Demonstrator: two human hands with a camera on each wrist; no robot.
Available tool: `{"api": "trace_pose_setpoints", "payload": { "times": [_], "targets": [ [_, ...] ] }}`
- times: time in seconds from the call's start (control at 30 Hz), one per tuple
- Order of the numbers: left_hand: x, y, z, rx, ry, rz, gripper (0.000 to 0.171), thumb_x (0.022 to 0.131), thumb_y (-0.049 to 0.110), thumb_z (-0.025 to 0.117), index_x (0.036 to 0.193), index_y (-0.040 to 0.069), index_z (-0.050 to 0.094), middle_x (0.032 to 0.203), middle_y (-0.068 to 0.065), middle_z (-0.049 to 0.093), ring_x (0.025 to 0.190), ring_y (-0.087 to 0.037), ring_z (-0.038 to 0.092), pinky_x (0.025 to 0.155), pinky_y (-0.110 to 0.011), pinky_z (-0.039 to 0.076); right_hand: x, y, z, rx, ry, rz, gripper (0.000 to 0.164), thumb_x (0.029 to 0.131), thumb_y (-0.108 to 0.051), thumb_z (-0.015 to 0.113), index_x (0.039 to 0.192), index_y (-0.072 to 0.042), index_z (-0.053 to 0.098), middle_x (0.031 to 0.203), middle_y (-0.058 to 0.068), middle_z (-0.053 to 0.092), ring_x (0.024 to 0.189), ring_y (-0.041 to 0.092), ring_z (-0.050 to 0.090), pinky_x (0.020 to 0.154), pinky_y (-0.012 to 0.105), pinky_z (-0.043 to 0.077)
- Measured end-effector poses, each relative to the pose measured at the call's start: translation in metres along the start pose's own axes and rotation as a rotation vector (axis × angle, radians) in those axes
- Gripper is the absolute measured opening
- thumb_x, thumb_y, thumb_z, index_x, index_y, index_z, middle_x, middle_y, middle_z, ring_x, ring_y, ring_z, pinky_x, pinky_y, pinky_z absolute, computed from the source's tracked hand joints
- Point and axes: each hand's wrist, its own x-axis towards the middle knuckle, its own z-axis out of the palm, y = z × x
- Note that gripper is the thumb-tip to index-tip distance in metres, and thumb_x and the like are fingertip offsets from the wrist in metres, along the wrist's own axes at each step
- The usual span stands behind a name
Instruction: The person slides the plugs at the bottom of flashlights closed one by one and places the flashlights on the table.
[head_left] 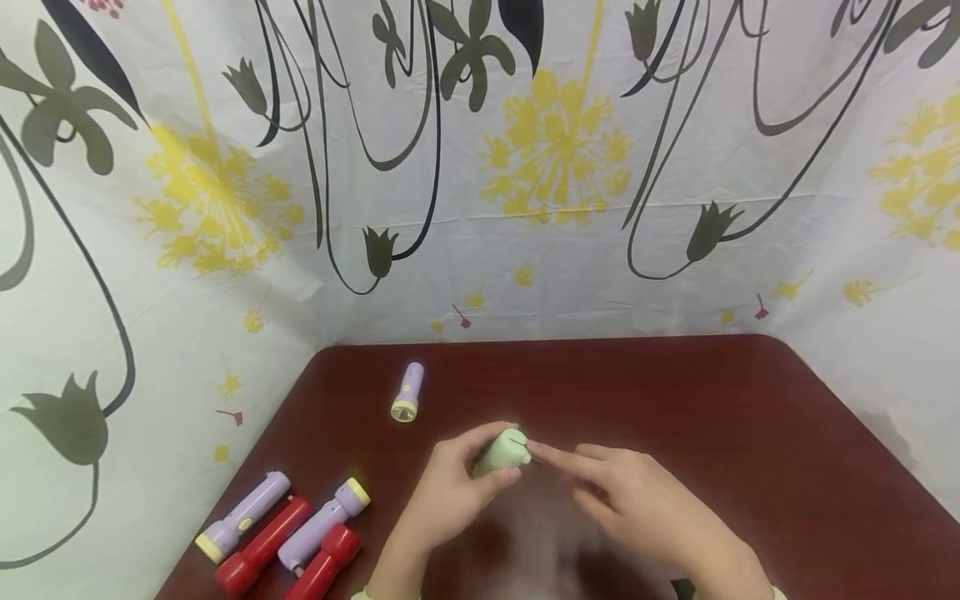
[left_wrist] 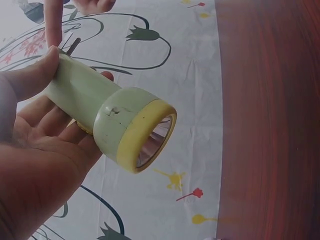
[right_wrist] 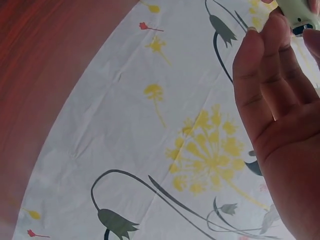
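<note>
My left hand (head_left: 450,487) grips a pale green flashlight (left_wrist: 87,90), thumb on one side of its body and fingers around the other. In the left wrist view its yellow-rimmed lens end (left_wrist: 145,137) tilts down toward the lower right. Two thin prongs (left_wrist: 74,46) stick out at its tail end. With its index finger stretched out, my right hand (head_left: 626,492) reaches that tail end, fingertip right at the edge. The other right fingers are loosely bent. In the right wrist view, part of the flashlight (right_wrist: 295,12) shows above the fingers (right_wrist: 248,75).
A lilac flashlight (head_left: 409,390) lies toward the back of the dark red table (head_left: 637,392). At the left front lie lilac flashlights (head_left: 251,507) and red flashlights (head_left: 266,542) side by side. A patterned white sheet (head_left: 465,192) hangs behind the table and along its sides.
</note>
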Motion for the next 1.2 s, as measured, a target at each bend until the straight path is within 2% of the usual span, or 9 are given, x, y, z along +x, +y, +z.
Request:
{"api": "trace_pose_setpoints", "payload": {
  "times": [0.13, 0.33, 0.53, 0.73, 0.97, 1.2],
  "targets": [
    [0.000, 0.000, 0.001, 0.010, -0.013, 0.016, 0.040, 0.093, 0.009, 0.081, 0.132, 0.010, 0.072, 0.118, -0.008, 0.077, 0.101, -0.012, 0.068, 0.091, -0.022, 0.057, 0.000, -0.001, -0.001, -0.039, 0.034, -0.044, 0.077, 0.088, 0.001, 0.074, 0.148, -0.044, 0.060, 0.076, -0.023, 0.037, 0.068, -0.008, 0.031, 0.064, 0.010, 0.035],
    [0.002, -0.002, 0.005, 0.048, -0.024, 0.034, 0.040, 0.091, 0.009, 0.083, 0.130, 0.014, 0.075, 0.119, -0.004, 0.078, 0.104, -0.012, 0.069, 0.094, -0.023, 0.056, 0.001, -0.001, -0.003, -0.068, 0.015, -0.044, 0.075, 0.089, 0.005, 0.071, 0.145, -0.044, 0.063, 0.076, -0.023, 0.037, 0.067, -0.007, 0.029, 0.063, 0.012, 0.034],
    [0.003, -0.002, 0.008, 0.045, -0.044, 0.033, 0.043, 0.090, 0.007, 0.083, 0.131, 0.017, 0.075, 0.118, 0.001, 0.078, 0.104, -0.010, 0.069, 0.094, -0.023, 0.057, -0.002, 0.000, -0.006, -0.084, 0.015, -0.049, 0.080, 0.084, 0.009, 0.070, 0.144, -0.043, 0.064, 0.077, -0.022, 0.035, 0.066, -0.008, 0.025, 0.063, 0.010, 0.031],
    [0.005, -0.002, 0.012, 0.035, -0.055, 0.031, 0.044, 0.090, 0.006, 0.082, 0.132, 0.016, 0.074, 0.121, 0.001, 0.078, 0.105, -0.009, 0.069, 0.094, -0.023, 0.057, -0.006, -0.001, -0.007, -0.119, 0.030, -0.042, 0.079, 0.081, 0.009, 0.073, 0.142, -0.041, 0.067, 0.078, -0.022, 0.038, 0.065, -0.007, 0.025, 0.061, 0.010, 0.030],
    [0.004, -0.002, 0.014, 0.043, -0.052, 0.014, 0.044, 0.091, 0.007, 0.082, 0.133, 0.016, 0.074, 0.122, 0.000, 0.077, 0.104, -0.009, 0.069, 0.094, -0.022, 0.057, -0.008, -0.001, -0.006, -0.168, 0.032, -0.064, 0.083, 0.075, 0.011, 0.075, 0.141, -0.040, 0.069, 0.077, -0.021, 0.038, 0.063, -0.006, 0.016, 0.056, 0.009, 0.026],
    [0.003, -0.001, 0.016, 0.039, -0.047, 0.033, 0.044, 0.090, 0.005, 0.082, 0.132, 0.016, 0.074, 0.119, 0.000, 0.078, 0.103, -0.009, 0.069, 0.093, -0.023, 0.057, -0.009, -0.001, -0.007, -0.169, 0.040, -0.075, 0.082, 0.075, 0.010, 0.076, 0.140, -0.040, 0.069, 0.076, -0.020, 0.035, 0.064, -0.005, 0.016, 0.057, 0.009, 0.025]
  ]
}}
